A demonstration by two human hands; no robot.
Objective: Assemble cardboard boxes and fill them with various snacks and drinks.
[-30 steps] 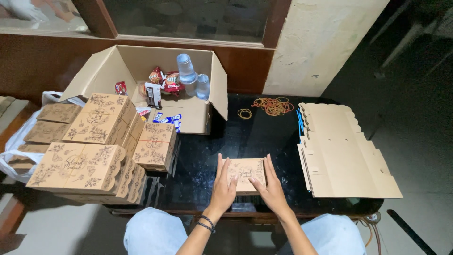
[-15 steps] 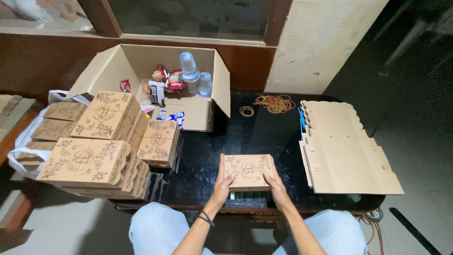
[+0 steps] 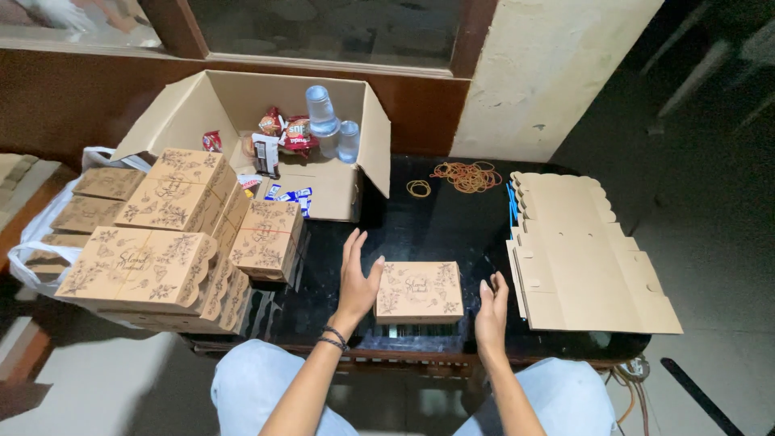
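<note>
A small closed kraft box (image 3: 419,291) with a floral print lies on the black table (image 3: 440,230) in front of me. My left hand (image 3: 357,278) is raised just left of the box, fingers spread, holding nothing. My right hand (image 3: 491,311) hovers just right of it, fingers apart and empty. Neither hand touches the box.
Stacked closed printed boxes (image 3: 165,234) stand at the left. A large open carton (image 3: 266,137) behind them holds snack packets and plastic cups. Rubber bands (image 3: 464,176) lie at the back. A pile of flat unfolded box blanks (image 3: 585,254) sits at the right.
Both hands have let go of the small box and moved apart to its sides. The box now lies closed and flat on the table.
</note>
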